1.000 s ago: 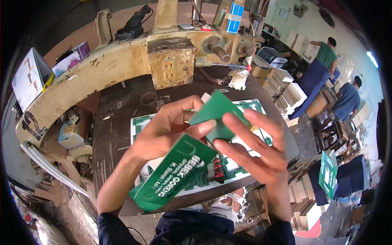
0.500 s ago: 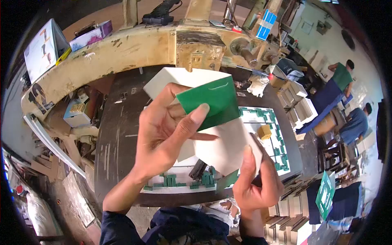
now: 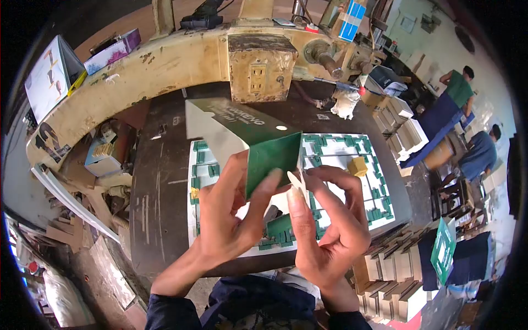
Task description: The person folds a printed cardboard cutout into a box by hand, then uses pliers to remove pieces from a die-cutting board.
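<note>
between the hands, up over the white board (image 3: 329, 159), the green box (image 3: 275, 159) is held in the air, partly folded. its long axis slants from far left to near right: the printed side on top runs away toward the frame (image 3: 154, 60), and the plain green end points back at the body. the near end lies at the fingers, ahead of both palms. the left hand (image 3: 228, 214) is the closer to the box's middle, grasping it with the thumb on the green end and fingers mostly hidden behind; the right hand (image 3: 333, 231) is just right of that end, thumb and forefinger pinching a pale flap (image 3: 300, 184) at its near corner. below, green blocks (image 3: 283, 237) edge the board, with a yellow block (image 3: 357, 166) at right, all on the dark table (image 3: 159, 220). farther right, beyond stacked cartons (image 3: 399, 264), stand two people (image 3: 457, 93).
</note>
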Demonstrator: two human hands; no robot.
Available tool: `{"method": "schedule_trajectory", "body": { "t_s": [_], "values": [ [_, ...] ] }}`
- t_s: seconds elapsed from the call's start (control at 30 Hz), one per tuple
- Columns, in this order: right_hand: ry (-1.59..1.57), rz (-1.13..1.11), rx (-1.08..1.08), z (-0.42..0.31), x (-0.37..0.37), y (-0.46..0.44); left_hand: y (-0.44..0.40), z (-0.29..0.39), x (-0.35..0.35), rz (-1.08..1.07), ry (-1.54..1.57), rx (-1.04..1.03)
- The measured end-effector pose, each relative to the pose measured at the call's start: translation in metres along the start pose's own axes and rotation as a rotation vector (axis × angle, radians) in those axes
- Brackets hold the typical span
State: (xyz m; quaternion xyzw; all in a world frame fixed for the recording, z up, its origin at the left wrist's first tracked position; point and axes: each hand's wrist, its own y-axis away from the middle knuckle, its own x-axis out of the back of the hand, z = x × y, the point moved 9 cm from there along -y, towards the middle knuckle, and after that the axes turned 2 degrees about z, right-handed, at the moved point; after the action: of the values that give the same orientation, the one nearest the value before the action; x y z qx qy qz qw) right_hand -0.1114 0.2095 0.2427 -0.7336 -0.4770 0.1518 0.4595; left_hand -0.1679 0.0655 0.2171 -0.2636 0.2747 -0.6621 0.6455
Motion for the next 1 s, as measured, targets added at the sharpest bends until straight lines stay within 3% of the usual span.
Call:
{"method": "schedule_trajectory", "body": {
  "t_s": [0.07,0.1,0.2,0.23,0.3,0.4,0.43,0.53,0.7,0.83,1.0],
  "values": [
    [-0.016,0.006,0.023,-0.002,0.002,0.0,0.005,-0.008,0.005,-0.124,-0.155,0.217],
    [0.022,0.018,-0.007,-0.003,0.005,-0.001,-0.001,0.011,-0.002,-0.103,-0.192,-0.016],
    [0.059,0.025,-0.01,-0.001,0.006,0.0,0.004,0.012,0.006,-0.132,-0.441,-0.106],
    [0.036,-0.012,-0.003,-0.003,0.003,0.001,0.008,0.013,0.006,-0.133,-0.445,-0.103],
    [-0.071,-0.026,0.016,-0.003,-0.003,0.003,0.014,0.0,0.008,-0.09,-0.217,0.099],
    [-0.049,-0.041,0.034,-0.001,-0.009,0.006,0.012,0.004,0.007,0.019,-0.012,0.072],
    [-0.048,-0.052,-0.032,-0.001,-0.008,0.006,0.016,0.001,0.009,0.036,-0.019,0.061],
    [-0.034,-0.026,0.034,-0.005,-0.006,0.003,0.015,0.008,0.007,0.033,0.036,0.024],
    [0.056,0.007,0.147,-0.011,-0.004,0.003,0.015,0.008,0.005,0.02,-0.001,0.08],
    [0.275,-0.037,0.318,-0.029,-0.006,0.006,0.013,0.017,0.004,-0.013,-0.099,0.009],
    [0.413,-0.074,0.366,-0.036,-0.006,0.012,0.01,0.019,-0.001,-0.043,-0.171,-0.055]
  ]
}}
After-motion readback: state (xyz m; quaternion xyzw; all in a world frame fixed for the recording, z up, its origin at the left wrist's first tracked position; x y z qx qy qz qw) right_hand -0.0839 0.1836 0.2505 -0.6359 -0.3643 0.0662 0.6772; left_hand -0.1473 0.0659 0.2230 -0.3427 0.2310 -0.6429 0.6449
